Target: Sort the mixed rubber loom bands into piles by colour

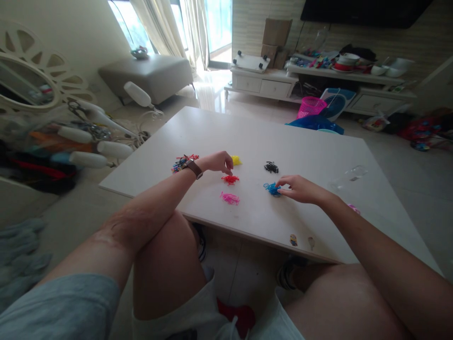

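Small piles of coloured rubber bands lie on the white table (212, 127). My left hand (221, 162) is bent downward, its fingers drawn together just above the red rubber bands (230, 180); whatever is between the fingertips is too small to make out. Beside that hand are the yellow rubber bands (236, 160), and nearer me the pink rubber bands (230, 199). My right hand (300, 189) touches the edge of the blue rubber bands (272, 189), thumb and forefinger apart. Farther back sit the black rubber bands (271, 166). A mixed-colour pile (180, 163) lies partly behind my left wrist.
A clear plastic container (350, 177) lies at the table's right, with a pink item (354, 208) near my right forearm. A Minion sticker (293, 240) is by the front edge. A white lamp (116, 150) stands left of the table; a pink basket (311, 107) is behind it.
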A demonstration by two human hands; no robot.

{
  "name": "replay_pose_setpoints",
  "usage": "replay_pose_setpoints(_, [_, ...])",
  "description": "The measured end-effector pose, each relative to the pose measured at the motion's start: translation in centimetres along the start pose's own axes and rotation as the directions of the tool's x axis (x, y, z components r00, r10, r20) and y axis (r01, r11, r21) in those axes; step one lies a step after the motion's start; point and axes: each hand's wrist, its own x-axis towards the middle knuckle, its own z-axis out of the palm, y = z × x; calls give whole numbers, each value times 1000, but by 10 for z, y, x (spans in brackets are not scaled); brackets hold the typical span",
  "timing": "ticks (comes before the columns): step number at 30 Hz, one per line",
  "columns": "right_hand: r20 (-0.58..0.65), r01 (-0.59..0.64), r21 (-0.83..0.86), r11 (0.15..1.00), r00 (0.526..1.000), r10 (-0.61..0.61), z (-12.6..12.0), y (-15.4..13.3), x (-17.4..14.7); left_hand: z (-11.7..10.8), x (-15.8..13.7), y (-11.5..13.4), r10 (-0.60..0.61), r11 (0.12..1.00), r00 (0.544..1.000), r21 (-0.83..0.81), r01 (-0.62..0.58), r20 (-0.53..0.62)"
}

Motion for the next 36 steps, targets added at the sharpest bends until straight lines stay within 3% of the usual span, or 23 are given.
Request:
replay_pose_setpoints(4, [6, 5, -4, 1000, 1000, -5, -1, -1, 0, -26, -15, -7, -64, 998, 983, -11, 63, -169])
replay_pose_setpoints(7, [1, 18, 3, 1000, 1000, -18, -1, 0, 0, -45, -32, -23, -171, 985, 907, -89, 148, -385])
replay_pose_setpoints(11, [-8, 12, 4, 1000, 1000, -12, 0, 0, 0, -58, -58, -51, -271, 962, 826, -177, 210, -494])
replay_pose_setpoints(15, [1, 9, -10, 1000, 1000, -9, -1, -3, 0, -63, -85, -75, -353, 935, 812, -161, 315, -465])
replay_pose_setpoints(20, [7, 18, -26, 1000, 1000, -17, -1, -3, 0, -70, -112, -92, -387, 920, 869, -68, 386, -308])
replay_pose_setpoints(25, [24, 42, -12, 999, 999, -41, 3, 4, 1, -67, -114, -105, -449, 890, 879, 7, 456, -160])
replay_pose_setpoints(36, [36, 38, 8, 999, 999, -38, 7, 8, 4, -72, -108, -109, -439, 888, 886, 80, 453, -153])
